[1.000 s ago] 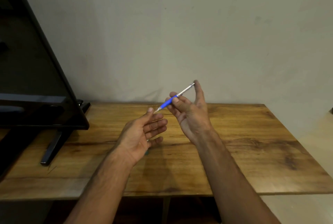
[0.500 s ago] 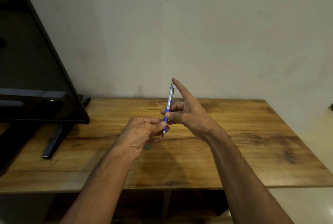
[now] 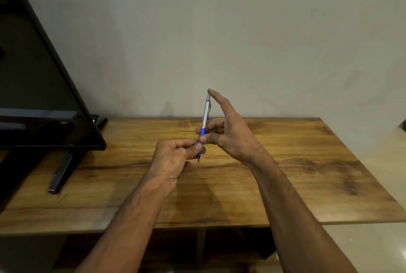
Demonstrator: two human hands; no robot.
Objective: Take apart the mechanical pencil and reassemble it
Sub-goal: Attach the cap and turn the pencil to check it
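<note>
While it stands almost upright in the air above the middle of the bench (image 3: 307,162), the mechanical pencil (image 3: 205,116) leans its top slightly to the right; its upper barrel is silver, with a thin blue ring just under a narrow metal cap; a slim clip runs down the right side of the barrel and ends in a small blue bead; below the silver part comes a blue grip, and below that a dark pointed tip that faces down, clear of the wood. The right hand (image 3: 228,134) pinches the blue grip between thumb and a curled finger, while its forefinger reaches straight up with the tip resting on the cap; the left hand (image 3: 173,158), fingers curled, pinches the lower end of the grip just above the tip, touching the right thumb. At the far left a dark screen (image 3: 33,96) stands on the bench on a black leg (image 3: 61,173); a plain pale wall (image 3: 263,30) rises behind.
</note>
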